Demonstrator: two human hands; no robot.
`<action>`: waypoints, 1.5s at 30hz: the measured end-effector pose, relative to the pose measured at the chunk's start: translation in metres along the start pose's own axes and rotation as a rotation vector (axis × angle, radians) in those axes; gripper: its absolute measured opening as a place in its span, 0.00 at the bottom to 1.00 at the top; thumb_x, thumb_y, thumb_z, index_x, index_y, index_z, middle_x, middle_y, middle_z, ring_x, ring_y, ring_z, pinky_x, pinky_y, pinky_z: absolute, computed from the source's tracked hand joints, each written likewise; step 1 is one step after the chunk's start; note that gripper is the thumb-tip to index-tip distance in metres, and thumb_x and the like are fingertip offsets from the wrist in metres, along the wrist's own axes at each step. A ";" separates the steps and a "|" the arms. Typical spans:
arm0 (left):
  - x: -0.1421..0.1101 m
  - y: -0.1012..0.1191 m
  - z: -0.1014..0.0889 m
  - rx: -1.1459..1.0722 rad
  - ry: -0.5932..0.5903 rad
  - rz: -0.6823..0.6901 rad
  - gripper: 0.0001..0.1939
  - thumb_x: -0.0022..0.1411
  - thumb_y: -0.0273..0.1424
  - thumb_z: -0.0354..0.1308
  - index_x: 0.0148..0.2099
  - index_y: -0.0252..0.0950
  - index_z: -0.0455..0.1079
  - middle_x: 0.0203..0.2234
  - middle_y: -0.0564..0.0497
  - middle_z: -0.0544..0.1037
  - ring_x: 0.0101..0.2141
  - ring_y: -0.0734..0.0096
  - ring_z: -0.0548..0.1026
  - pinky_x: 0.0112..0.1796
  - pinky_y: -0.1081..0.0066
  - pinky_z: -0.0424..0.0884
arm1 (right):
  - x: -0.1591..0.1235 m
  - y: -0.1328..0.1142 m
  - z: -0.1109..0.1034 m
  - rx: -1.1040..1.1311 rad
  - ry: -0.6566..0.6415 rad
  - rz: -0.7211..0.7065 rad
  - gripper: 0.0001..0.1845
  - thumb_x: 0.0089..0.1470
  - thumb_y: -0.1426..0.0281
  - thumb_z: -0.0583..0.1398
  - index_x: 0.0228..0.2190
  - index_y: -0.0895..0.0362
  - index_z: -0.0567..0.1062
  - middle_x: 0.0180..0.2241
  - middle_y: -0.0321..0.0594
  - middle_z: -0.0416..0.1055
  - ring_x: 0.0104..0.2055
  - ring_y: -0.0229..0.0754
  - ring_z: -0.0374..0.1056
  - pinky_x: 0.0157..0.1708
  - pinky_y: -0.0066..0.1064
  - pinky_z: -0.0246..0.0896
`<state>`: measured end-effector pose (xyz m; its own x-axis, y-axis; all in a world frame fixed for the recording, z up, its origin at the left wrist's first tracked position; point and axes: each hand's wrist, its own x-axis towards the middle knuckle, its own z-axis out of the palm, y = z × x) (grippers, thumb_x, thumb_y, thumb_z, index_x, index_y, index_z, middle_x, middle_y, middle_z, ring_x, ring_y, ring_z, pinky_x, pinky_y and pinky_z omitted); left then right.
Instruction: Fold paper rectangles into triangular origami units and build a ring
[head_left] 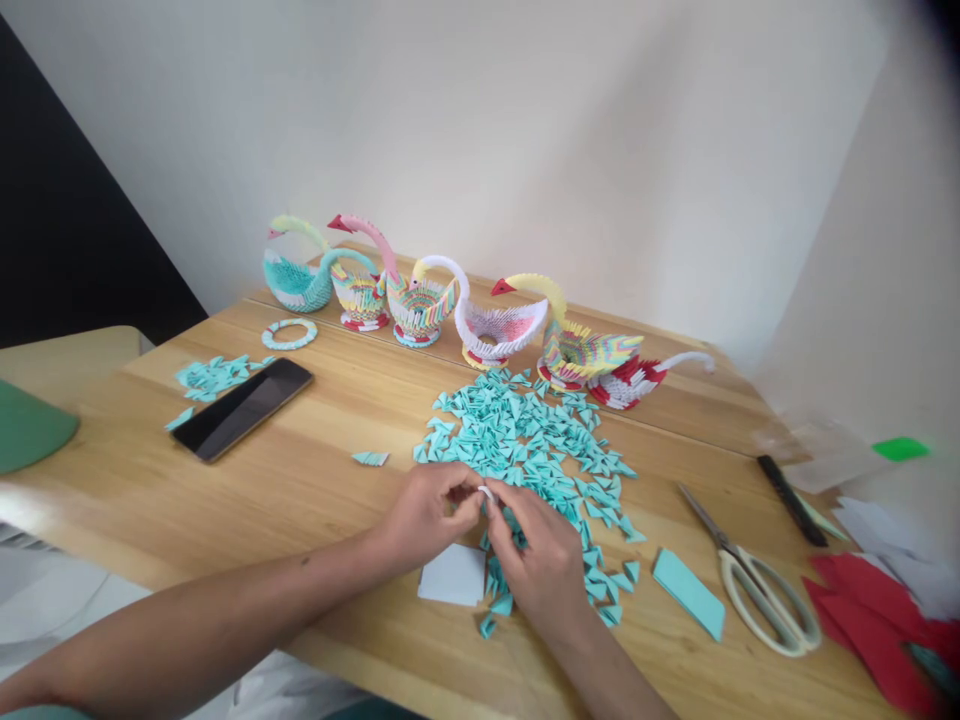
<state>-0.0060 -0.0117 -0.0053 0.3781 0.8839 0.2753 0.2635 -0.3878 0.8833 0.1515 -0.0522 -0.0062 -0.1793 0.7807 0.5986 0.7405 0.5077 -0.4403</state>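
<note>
Between the fingertips of both hands is a small white strip of paper (488,494), slightly bent. My left hand (441,505) pinches one end of it, and my right hand (538,545) pinches the other. Both hands hover at the near edge of a heap of folded turquoise paper triangles (510,420). Below them lies a small stack of white paper (452,576), partly beside loose triangles. A short joined row of turquoise pieces (370,459) rests left of the hands.
Folded-paper swans (502,325) line the back. At left are a paper ring (289,334), more triangles (217,376) and a phone (244,408). Rightward lie turquoise paper (688,592), scissors (757,590), a black cutter (792,500) and red paper (870,620). A green object (30,428) stands far left.
</note>
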 end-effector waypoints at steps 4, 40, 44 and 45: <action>0.003 -0.003 -0.002 -0.129 -0.018 -0.048 0.07 0.58 0.28 0.54 0.31 0.31 0.72 0.24 0.51 0.77 0.26 0.73 0.72 0.29 0.76 0.65 | 0.000 0.000 -0.001 0.091 -0.034 0.113 0.14 0.57 0.73 0.56 0.45 0.56 0.75 0.38 0.43 0.79 0.38 0.43 0.75 0.40 0.32 0.71; 0.006 -0.003 -0.006 -0.397 -0.094 -0.176 0.11 0.58 0.34 0.55 0.29 0.30 0.69 0.19 0.53 0.70 0.23 0.77 0.66 0.27 0.76 0.63 | 0.007 0.010 -0.004 0.838 -0.213 0.755 0.13 0.50 0.60 0.64 0.30 0.57 0.77 0.25 0.36 0.72 0.28 0.37 0.64 0.30 0.27 0.58; 0.005 -0.004 -0.005 -0.382 -0.098 -0.168 0.12 0.58 0.34 0.55 0.28 0.30 0.70 0.20 0.53 0.70 0.24 0.76 0.67 0.28 0.76 0.63 | 0.007 0.013 -0.002 0.836 -0.232 0.739 0.14 0.50 0.59 0.64 0.30 0.57 0.76 0.25 0.36 0.72 0.28 0.37 0.64 0.30 0.27 0.58; 0.005 -0.005 -0.005 -0.392 -0.100 -0.171 0.12 0.58 0.34 0.55 0.28 0.30 0.70 0.20 0.53 0.70 0.24 0.77 0.66 0.28 0.76 0.63 | 0.007 0.014 -0.002 0.837 -0.232 0.741 0.14 0.50 0.59 0.64 0.30 0.57 0.76 0.25 0.36 0.71 0.28 0.37 0.64 0.30 0.27 0.57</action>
<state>-0.0096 -0.0037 -0.0061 0.4474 0.8896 0.0915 -0.0193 -0.0927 0.9955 0.1617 -0.0405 -0.0063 -0.0577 0.9939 -0.0940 0.0651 -0.0902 -0.9938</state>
